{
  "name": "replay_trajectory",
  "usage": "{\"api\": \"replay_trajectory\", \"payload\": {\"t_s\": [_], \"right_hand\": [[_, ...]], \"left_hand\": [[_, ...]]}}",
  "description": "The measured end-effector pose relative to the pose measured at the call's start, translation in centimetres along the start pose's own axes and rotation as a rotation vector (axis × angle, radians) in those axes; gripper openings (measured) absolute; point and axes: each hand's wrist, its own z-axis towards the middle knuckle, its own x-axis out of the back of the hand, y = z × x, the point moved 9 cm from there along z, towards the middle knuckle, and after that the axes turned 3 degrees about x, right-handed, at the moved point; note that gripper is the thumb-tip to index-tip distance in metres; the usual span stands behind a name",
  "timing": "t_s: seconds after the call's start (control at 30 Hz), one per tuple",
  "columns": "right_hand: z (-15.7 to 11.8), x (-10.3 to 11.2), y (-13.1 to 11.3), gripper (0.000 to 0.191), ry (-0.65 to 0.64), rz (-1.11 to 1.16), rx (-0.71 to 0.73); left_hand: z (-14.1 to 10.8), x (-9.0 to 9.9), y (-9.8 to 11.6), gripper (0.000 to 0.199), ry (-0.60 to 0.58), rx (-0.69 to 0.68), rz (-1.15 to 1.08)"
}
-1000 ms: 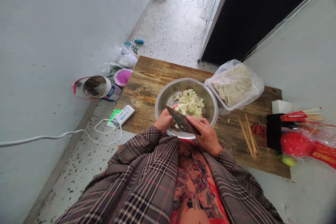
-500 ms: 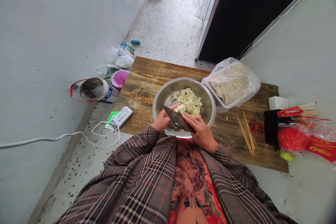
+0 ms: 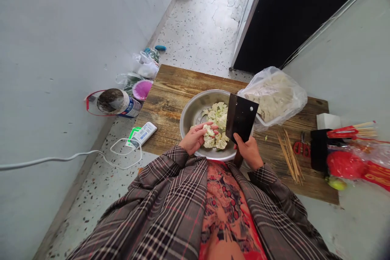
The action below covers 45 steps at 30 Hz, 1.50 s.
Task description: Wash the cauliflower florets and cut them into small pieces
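A wide steel bowl stands at the near edge of the wooden table, with several cut cauliflower pieces in it. Over the bowl's left side, my left hand has its fingers closed round a cauliflower floret. My right hand grips a dark cleaver at the bowl's right rim. The blade stands up with its broad face toward me and hides part of the bowl. Most of the cleaver's handle is covered by the hand.
Right of the bowl lies a bagged tray of pale food. Beyond it are wooden skewers, red scissors and red packets. A white device with a cable lies at the table's left edge, near a bucket on the floor.
My right hand has swung the cleaver up and to the right, away from the floret. My left hand stays over the bowl with the floret, now more exposed.
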Motion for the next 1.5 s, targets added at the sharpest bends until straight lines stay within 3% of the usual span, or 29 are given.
{"api": "replay_trajectory", "payload": {"t_s": [0.2,0.33,0.57,0.73,0.9,1.0,1.07,1.2,1.33,1.5], "right_hand": [[-0.2,0.0,-0.4,0.041,0.044,-0.014,0.044],[-0.6,-0.1,-0.4,0.042,0.04,-0.017,0.04],[-0.8,0.3,0.3,0.049,0.052,-0.04,0.018],[-1.1,0.7,1.8,0.053,0.063,-0.035,-0.029],[-1.8,1.0,3.8,0.052,0.077,-0.001,-0.083],[-2.3,1.2,4.7,0.051,0.096,0.019,-0.089],[-2.6,1.3,5.1,0.052,0.111,0.024,-0.091],[-2.9,1.1,5.6,0.052,0.112,0.048,-0.107],[-2.9,0.6,5.5,0.052,0.091,0.043,-0.1],[-2.8,0.1,5.1,0.05,0.061,0.035,-0.078]], "left_hand": [[-0.5,-1.2,1.7,0.037,-0.097,-0.049,-0.092],[-0.4,-0.8,1.6,0.038,-0.054,-0.051,-0.051],[0.6,1.6,-0.2,0.035,0.153,0.071,0.001],[1.7,4.5,0.5,0.037,0.288,0.02,0.121],[4.5,8.0,2.2,0.039,0.42,-0.087,0.285],[5.9,9.3,3.0,0.053,0.448,-0.141,0.54],[6.5,9.3,2.9,0.054,0.422,-0.153,0.91],[6.7,8.6,0.0,0.062,0.196,-0.089,1.494],[6.0,8.8,-2.2,0.084,0.16,-0.002,1.826],[5.8,8.7,-2.5,0.091,0.173,0.026,1.909]]}}
